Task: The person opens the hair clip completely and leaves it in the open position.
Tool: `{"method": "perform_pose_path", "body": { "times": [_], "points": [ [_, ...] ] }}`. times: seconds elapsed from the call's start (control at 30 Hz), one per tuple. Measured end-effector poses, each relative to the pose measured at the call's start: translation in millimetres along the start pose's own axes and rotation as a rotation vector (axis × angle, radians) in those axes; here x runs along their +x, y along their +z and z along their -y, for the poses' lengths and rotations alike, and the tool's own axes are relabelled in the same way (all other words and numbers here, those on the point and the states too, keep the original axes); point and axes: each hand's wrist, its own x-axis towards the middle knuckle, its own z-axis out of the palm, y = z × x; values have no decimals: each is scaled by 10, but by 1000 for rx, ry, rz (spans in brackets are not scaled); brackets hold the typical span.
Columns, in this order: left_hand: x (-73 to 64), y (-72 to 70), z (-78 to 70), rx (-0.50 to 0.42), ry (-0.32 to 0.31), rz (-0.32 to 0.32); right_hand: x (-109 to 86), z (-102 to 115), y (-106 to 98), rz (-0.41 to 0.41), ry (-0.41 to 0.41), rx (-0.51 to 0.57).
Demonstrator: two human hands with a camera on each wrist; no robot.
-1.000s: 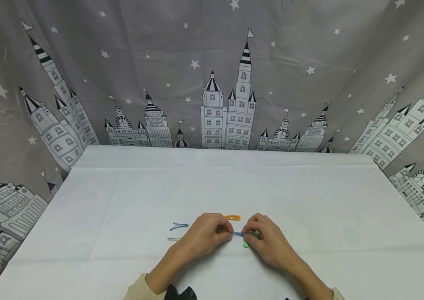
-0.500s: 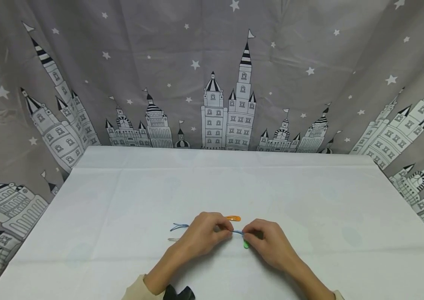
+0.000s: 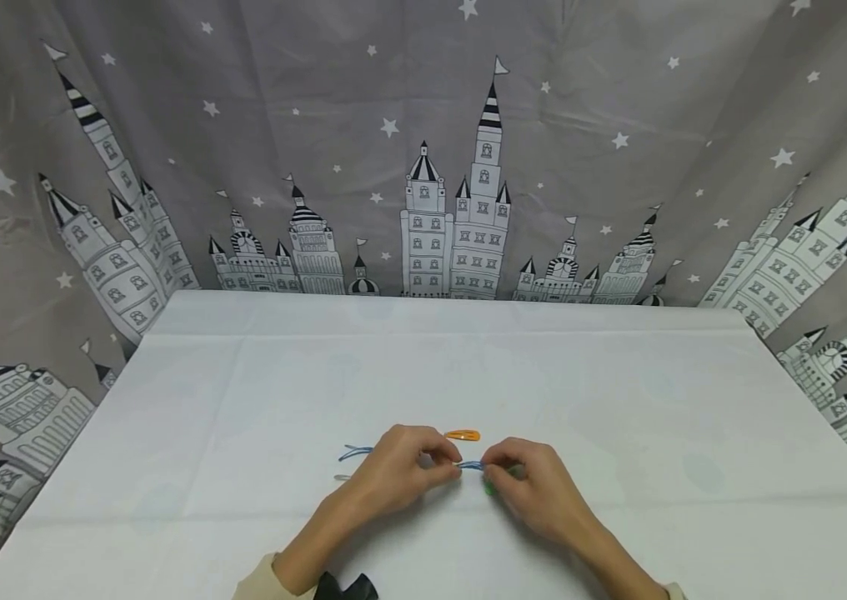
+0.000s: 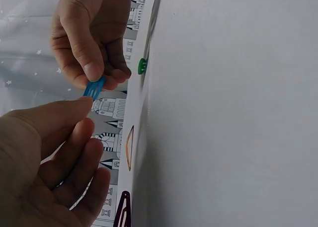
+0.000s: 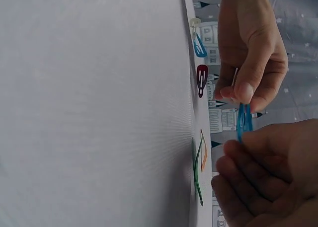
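A blue snap hair clip [image 3: 471, 465] is held between both hands, raised off the table in the wrist views. My left hand [image 3: 404, 468] pinches one end between thumb and forefinger; its other fingers are loosely bent. At the opposite end, the thumb and fingers of my right hand [image 3: 533, 479] pinch the clip. Its thin strips [image 5: 244, 118] show side by side in the right wrist view, and both ends are covered by fingertips. Partly hidden by the right hand lies a green hair clip [image 3: 489, 487]. Beyond the hands is an orange hair clip [image 3: 463, 435].
Left of the left hand lie another blue clip [image 3: 354, 452] and a pale clip [image 3: 343, 477], both partly covered. A dark red clip [image 5: 201, 81] shows in the right wrist view. A white cloth [image 3: 243, 400] covers the table, with a grey castle-print curtain [image 3: 363, 100] behind.
My left hand has shifted slightly left, uncovering more of the orange clip and covering more of the second blue one. The right hand keeps its pinch on the held clip.
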Motion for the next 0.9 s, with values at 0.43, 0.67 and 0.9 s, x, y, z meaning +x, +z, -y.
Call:
{"method": "perform_pose_path", "body": {
  "times": [0.43, 0.67, 0.9],
  "points": [
    [-208, -150, -8, -117, 49, -3, -6, 146, 77, 42, -50, 109],
    [-278, -241, -10, -118, 48, -47, 14, 237, 147, 39, -116, 103],
    [-339, -285, -10, -131, 59, -52, 52, 290, 224, 31, -188, 92]
  ]
}}
